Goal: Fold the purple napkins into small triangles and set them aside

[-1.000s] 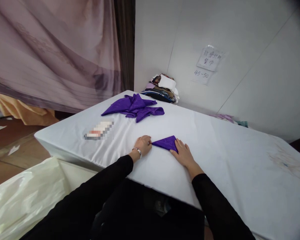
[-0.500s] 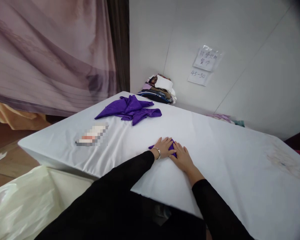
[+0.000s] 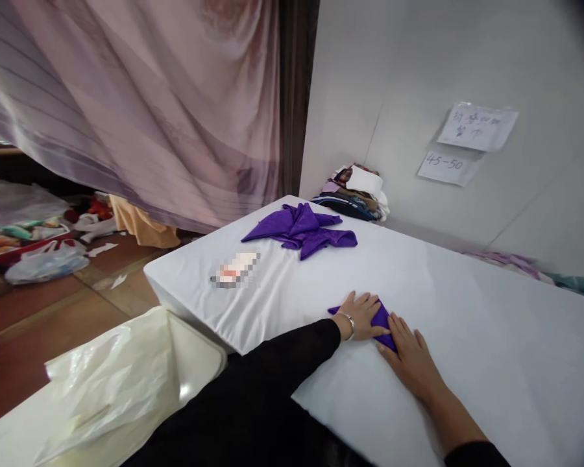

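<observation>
A small folded purple cloth napkin (image 3: 381, 319) lies flat on the white-covered table (image 3: 467, 350), partly hidden beneath my hands. My left hand (image 3: 363, 316) rests on top of it with fingers spread, a silver bracelet round the wrist. Along the napkin's right edge lies my right hand (image 3: 411, 353), palm down, its fingers stretched out and touching the cloth. Farther back on the table is a loose heap of purple cloth (image 3: 299, 227). A pixelated flat object (image 3: 236, 269) sits to the left of my hands.
Folded fabrics (image 3: 353, 191) are piled behind the table's far edge, near the wall with two paper signs (image 3: 477, 126). A pink curtain (image 3: 175, 117) hangs at the left. Beside the near edge, a plastic sheet (image 3: 121, 370) covers part of a white surface.
The camera view has turned left, so everything sits farther right in it. My right hand has drawn slightly away from the left, showing more of the purple napkin between them.
</observation>
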